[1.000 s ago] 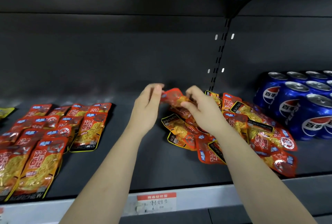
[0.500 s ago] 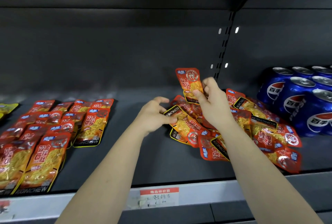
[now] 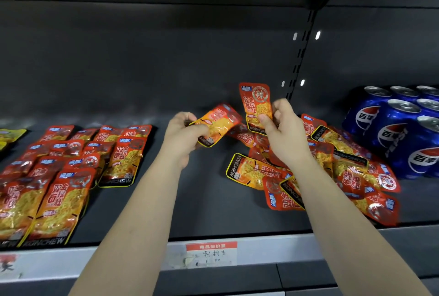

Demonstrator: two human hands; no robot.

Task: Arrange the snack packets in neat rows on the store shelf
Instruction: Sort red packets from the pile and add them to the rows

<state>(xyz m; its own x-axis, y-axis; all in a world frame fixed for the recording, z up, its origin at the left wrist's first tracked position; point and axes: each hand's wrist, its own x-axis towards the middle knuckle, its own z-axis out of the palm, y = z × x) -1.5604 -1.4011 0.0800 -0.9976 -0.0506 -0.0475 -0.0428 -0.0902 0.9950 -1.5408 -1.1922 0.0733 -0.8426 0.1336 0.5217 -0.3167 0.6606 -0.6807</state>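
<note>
Left hand (image 3: 183,136) was curled round the tilted packet (image 3: 217,124), gripping its dark bottom end so the red-and-orange front leaned off to the right, up in the air above the shelf (image 3: 202,196). Right hand (image 3: 282,138) was doing much the same with the upright packet (image 3: 256,105), thumb on the front near the bottom edge and fingers wrapped behind it, so the thing stood nearly straight up with the round seal logo at the top. The two packets were just beside each other, and I couldn't tell if their corners were actually touching. Right under and behind the right hand sat the loose pile (image 3: 256,172), same red packets dumped every which way, some face up, some turned sideways, overlapping all over the place and spreading toward the right. Over on the left side of the shelf were the neat rows (image 3: 66,172), packets laid flat and overlapping front to back, well apart from the pile with bare dark shelf between. Blue cola cans (image 3: 394,129) stood just beside the pile at the far right, a couple of yellow packets (image 3: 11,133) peeked in at the far left edge, and a handwritten price label (image 3: 211,253) was stuck on the shelf's front strip.
</note>
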